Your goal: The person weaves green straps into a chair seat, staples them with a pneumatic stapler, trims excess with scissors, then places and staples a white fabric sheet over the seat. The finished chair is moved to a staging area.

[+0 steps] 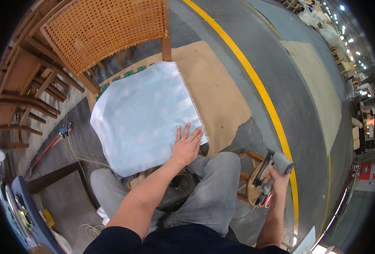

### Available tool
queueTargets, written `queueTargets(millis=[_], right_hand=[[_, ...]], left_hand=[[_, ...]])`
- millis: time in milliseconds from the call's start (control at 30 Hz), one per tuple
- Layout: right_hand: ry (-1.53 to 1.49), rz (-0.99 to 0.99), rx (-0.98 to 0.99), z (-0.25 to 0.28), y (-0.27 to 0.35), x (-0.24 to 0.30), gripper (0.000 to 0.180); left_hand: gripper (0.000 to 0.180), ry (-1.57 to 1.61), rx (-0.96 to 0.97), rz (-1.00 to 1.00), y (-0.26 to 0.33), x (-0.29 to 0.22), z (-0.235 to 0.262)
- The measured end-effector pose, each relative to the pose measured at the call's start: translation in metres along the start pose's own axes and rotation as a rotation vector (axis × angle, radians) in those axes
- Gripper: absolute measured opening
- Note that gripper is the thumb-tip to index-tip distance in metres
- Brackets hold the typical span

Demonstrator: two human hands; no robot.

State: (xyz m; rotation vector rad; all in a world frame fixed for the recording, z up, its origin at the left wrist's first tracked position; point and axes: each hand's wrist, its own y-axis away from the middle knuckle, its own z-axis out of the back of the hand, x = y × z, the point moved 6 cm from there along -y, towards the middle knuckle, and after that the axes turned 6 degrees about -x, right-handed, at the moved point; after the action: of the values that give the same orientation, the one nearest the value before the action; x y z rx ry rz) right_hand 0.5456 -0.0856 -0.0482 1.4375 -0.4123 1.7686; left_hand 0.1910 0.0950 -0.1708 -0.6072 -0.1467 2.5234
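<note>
In the head view, your left hand [186,146] lies flat with the fingers spread, pressing on the near right corner of the pale blue fabric [145,116]. That fabric is draped over the seat of a wooden chair [107,38] directly in front of you, and green webbing strips [124,75] show at its far edge, just under the chair's woven cane back. Your knees, in grey trousers [213,190], sit just beneath the near edge of the fabric.

Out to your right and well apart from the chair, your right hand [277,178] is wrapped tight around the handle of a grey staple gun [272,167], held low beside your right knee. Just behind it stands a small wooden stool [249,186] with a woven seat.

A sheet of brown cardboard [221,93] lies on the grey floor under the chair. A yellow floor line [263,97] runs along the right side. On the far left, a stack of bare chair frames [22,93] rises, with a red hose [48,148] lying near them.
</note>
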Motion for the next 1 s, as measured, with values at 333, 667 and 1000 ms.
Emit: queueTargets(millis=[333, 667, 1000], right_hand=[[0.573, 0.701, 1.21, -0.235, 0.016, 0.159, 0.072], [1.062, 0.786, 1.347, -0.284, -0.001, 0.088, 0.066], [1.137, 0.832, 1.331, -0.297, -0.003, 0.083, 0.067]], left_hand=[[0.049, 0.084, 0.02, 0.015, -0.005, -0.001, 0.001], [0.053, 0.109, 0.048, 0.041, -0.006, 0.002, 0.003], [0.053, 0.121, 0.001, 0.024, -0.007, 0.003, 0.003]])
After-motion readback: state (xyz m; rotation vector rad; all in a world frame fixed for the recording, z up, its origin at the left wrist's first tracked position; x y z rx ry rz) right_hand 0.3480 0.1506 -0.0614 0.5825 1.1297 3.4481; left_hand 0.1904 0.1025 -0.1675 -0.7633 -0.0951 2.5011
